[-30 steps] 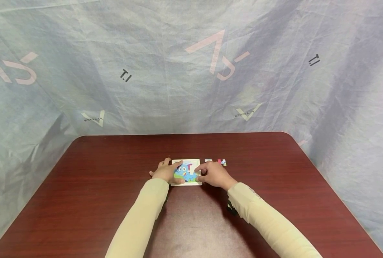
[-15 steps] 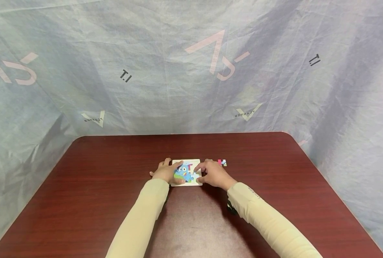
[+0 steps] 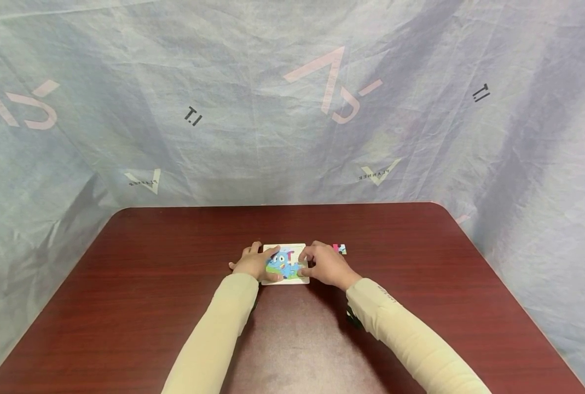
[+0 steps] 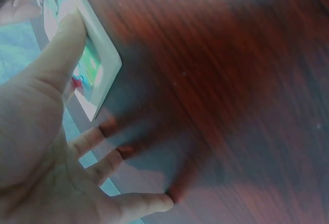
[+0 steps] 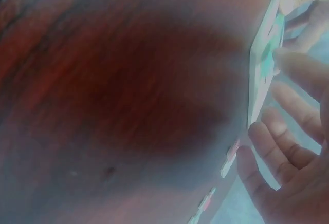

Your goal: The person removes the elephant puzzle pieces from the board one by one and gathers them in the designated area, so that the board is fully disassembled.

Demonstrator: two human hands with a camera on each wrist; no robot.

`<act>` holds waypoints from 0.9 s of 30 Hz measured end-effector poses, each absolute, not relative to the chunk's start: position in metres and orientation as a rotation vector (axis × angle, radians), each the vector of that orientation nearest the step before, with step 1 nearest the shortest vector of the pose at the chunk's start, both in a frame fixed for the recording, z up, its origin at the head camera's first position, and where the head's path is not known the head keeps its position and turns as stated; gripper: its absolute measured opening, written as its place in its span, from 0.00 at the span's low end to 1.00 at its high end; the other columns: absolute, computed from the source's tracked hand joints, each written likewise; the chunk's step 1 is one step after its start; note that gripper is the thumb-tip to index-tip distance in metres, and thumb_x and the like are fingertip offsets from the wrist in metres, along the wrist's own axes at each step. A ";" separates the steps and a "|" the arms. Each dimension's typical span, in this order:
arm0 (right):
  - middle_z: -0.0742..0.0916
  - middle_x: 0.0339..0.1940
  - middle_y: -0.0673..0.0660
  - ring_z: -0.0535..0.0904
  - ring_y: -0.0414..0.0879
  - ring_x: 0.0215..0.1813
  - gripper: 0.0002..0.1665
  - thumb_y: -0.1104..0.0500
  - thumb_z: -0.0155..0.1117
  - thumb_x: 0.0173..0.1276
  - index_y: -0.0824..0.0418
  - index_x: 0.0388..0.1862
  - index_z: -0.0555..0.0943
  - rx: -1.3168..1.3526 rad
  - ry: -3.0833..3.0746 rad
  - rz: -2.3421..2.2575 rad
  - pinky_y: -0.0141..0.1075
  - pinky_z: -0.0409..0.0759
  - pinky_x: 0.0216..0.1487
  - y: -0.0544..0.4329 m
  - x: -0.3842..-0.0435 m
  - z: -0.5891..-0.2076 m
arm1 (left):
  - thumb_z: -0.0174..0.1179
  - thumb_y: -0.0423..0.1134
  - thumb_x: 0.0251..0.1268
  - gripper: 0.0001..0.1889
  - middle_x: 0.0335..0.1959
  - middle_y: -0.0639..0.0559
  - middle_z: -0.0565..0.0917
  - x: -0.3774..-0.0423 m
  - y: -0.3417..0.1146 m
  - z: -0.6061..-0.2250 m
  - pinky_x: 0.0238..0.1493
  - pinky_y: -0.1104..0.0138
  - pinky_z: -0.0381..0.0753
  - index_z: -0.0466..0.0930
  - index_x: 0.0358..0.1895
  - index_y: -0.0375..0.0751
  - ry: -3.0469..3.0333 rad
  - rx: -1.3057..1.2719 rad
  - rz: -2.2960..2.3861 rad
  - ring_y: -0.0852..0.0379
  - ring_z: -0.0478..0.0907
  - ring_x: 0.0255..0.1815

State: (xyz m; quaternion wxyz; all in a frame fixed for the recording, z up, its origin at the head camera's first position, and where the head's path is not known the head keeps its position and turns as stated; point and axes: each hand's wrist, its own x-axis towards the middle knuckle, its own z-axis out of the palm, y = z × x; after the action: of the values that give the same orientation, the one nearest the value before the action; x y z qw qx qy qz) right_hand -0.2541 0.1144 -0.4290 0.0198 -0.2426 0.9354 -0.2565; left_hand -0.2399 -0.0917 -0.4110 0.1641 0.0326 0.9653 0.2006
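A small jigsaw puzzle (image 3: 277, 262) with a blue cartoon animal lies in a pale tray (image 3: 284, 282) on the table. Bare tray floor shows at its upper right. My left hand (image 3: 253, 262) rests on the tray's left side, thumb along the near edge and index finger over the picture, other fingers spread on the table. At the right side my right hand (image 3: 328, 266) pinches a blue puzzle piece (image 3: 295, 268) between thumb and index finger, low over the picture. The fingers partly cover that piece. In the right wrist view its thumb (image 5: 298, 66) meets the tray's green part.
A loose pink-and-white puzzle piece (image 3: 340, 249) lies right of the tray. The right wrist view shows another loose piece (image 5: 231, 157) nearer the tray, hidden behind the hand in the head view. A grey cloth (image 3: 253, 109) hangs behind the dark red table (image 3: 174, 230).
The piece under my right fingers showed pale half a second ago and now shows blue in the picture. My right hand shifted slightly, covering the nearer loose piece. The left hand stayed put.
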 end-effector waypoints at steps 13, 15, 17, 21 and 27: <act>0.83 0.40 0.52 0.80 0.47 0.44 0.13 0.55 0.80 0.60 0.56 0.43 0.89 -0.741 2.896 -0.704 0.42 0.80 0.44 0.114 -0.255 -0.429 | 0.70 0.48 0.65 0.40 0.80 0.37 0.54 -0.241 -0.091 -0.412 0.64 0.24 0.55 0.62 0.79 0.56 2.765 0.101 0.548 0.33 0.52 0.79; 0.83 0.40 0.52 0.81 0.47 0.46 0.13 0.55 0.79 0.61 0.55 0.44 0.88 -0.722 2.906 -0.692 0.42 0.80 0.44 0.114 -0.255 -0.430 | 0.70 0.48 0.65 0.40 0.80 0.37 0.53 -0.240 -0.091 -0.412 0.65 0.24 0.55 0.62 0.80 0.56 2.762 0.099 0.555 0.33 0.51 0.79; 0.83 0.41 0.52 0.81 0.48 0.47 0.14 0.54 0.79 0.62 0.55 0.45 0.88 -0.715 2.909 -0.681 0.43 0.81 0.44 0.114 -0.256 -0.430 | 0.70 0.48 0.65 0.40 0.80 0.37 0.53 -0.240 -0.091 -0.411 0.65 0.24 0.54 0.62 0.80 0.56 2.759 0.094 0.567 0.33 0.51 0.79; 0.83 0.42 0.53 0.81 0.48 0.48 0.16 0.54 0.80 0.60 0.54 0.46 0.88 -0.714 2.903 -0.671 0.44 0.82 0.46 0.115 -0.257 -0.429 | 0.70 0.47 0.65 0.40 0.80 0.38 0.53 -0.239 -0.091 -0.411 0.65 0.24 0.54 0.62 0.80 0.57 2.757 0.086 0.577 0.34 0.50 0.80; 0.83 0.42 0.54 0.80 0.49 0.47 0.16 0.55 0.80 0.60 0.55 0.47 0.88 -0.723 2.888 -0.683 0.44 0.81 0.47 0.115 -0.258 -0.430 | 0.70 0.47 0.65 0.41 0.81 0.38 0.53 -0.240 -0.091 -0.412 0.65 0.25 0.53 0.62 0.80 0.57 2.759 0.081 0.574 0.34 0.50 0.80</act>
State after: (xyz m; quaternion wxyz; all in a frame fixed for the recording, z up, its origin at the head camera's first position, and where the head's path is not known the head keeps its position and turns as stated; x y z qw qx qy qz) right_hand -0.2577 0.1154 -0.4296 0.0434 -0.2364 0.9446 -0.2235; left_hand -0.2396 -0.0910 -0.4117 0.1604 0.0282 0.9660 0.2009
